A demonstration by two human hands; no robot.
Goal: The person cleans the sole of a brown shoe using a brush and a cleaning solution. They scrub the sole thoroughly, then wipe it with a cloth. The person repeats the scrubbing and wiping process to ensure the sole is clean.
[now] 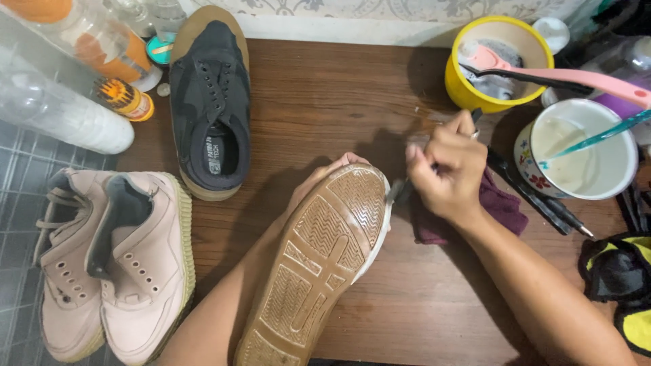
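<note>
The sneaker [319,264] is held sole-up over the near middle of the wooden worktop [325,95], its tan rubber tread turned to the camera; its long axis runs on a diagonal, heel low toward the near edge and toe up and to the right, so the white toe rim lies just where the brush meets it; that tilt looks chosen to bring the sole's edge within reach. The left hand [325,177] comes from beneath the shoe, fingertips curling over the toe end, its grip closed on the sneaker to steady it; most of that hand is hidden by the sole. The right hand [447,169] pinches a small dark brush [397,192], grip narrow and closed about the handle, the bristle end touching the toe rim. Under and just beside that hand lies a maroon cloth [502,207], close by for wiping, I judge. Farther right stand a white enamel mug [583,152] of pale liquid and a yellow tub [495,64] with a pink brush [563,76] laid across it, both near the working hand. To the left a black sneaker [209,102] lies upright, toe away from the person; a pair of beige sneakers [112,264] rests at the worktop's left edge, well apart from the work.
</note>
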